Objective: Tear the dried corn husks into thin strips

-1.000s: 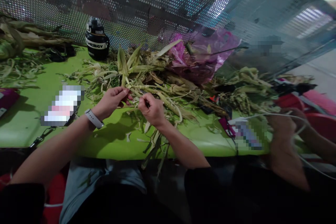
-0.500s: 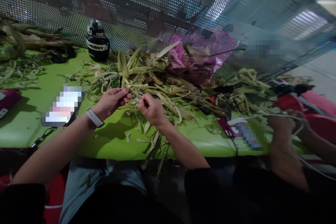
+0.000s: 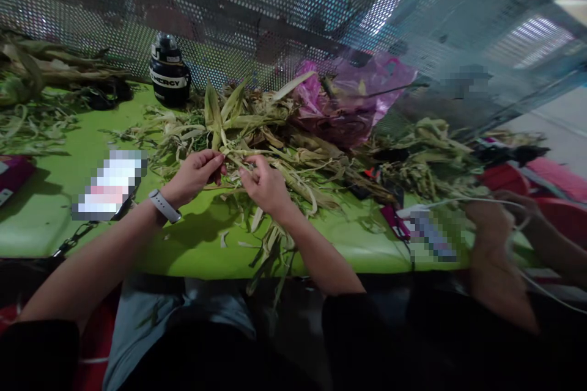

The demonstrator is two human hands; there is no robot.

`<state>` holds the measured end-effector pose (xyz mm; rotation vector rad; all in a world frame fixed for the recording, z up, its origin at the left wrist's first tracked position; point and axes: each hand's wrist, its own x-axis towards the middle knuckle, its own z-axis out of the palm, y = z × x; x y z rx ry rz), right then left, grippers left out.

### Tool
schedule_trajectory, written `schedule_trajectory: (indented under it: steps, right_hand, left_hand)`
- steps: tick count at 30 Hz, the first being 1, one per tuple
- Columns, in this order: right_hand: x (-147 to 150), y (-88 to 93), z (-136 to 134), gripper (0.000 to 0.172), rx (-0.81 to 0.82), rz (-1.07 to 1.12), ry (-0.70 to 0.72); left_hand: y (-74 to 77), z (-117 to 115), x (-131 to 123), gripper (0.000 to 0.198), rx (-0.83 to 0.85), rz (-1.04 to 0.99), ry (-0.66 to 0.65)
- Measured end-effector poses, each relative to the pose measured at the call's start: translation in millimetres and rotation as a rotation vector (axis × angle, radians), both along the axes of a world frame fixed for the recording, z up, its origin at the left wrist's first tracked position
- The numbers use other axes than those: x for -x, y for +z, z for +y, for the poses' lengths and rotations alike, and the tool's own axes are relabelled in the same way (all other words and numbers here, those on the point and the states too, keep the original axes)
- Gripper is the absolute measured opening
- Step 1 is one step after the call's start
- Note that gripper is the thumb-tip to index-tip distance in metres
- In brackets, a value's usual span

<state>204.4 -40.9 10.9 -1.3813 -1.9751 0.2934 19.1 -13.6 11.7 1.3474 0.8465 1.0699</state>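
My left hand (image 3: 199, 174), with a white band on the wrist, pinches the lower end of a pale green corn husk (image 3: 212, 111) whose leaves stand up and spread above the fingers. A narrow strip (image 3: 235, 162) runs from there toward my right hand (image 3: 266, 188). The thumb and forefinger of my right hand are closed together at that strip; its end is partly hidden by the fingers. Behind and beside both hands lies a tangled pile of dry husks and leaves (image 3: 312, 156), with some hanging over the table's front edge.
A black bottle (image 3: 169, 82) stands behind, a phone (image 3: 112, 183) lies left, and a pink plastic bag (image 3: 353, 104) sits behind the pile on the green table (image 3: 192, 250). A perforated metal panel (image 3: 257, 12) rises at the back. A co-worker's forearm (image 3: 493, 256) is at right.
My right hand has turned and its forefinger has reached forward to the strip by my left hand. My left hand has barely moved.
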Motion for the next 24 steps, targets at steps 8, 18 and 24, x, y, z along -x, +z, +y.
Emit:
schedule_trajectory:
  steps: [8, 18, 24]
  right_hand:
    - [-2, -3.1, 7, 0.029, 0.034, 0.095, -0.004]
    - [4, 5.3, -5, 0.026, 0.022, 0.121, 0.156]
    - [-7, 21.8, -8, 0.025, -0.066, 0.026, 0.28]
  left_hand:
    - [1.3, -1, 0, 0.026, 0.075, -0.055, -0.056]
    - [-8.7, 4, 2, 0.023, -0.242, 0.248, 0.007]
    - [-8.0, 1, 4, 0.024, -0.538, 0.591, 0.088]
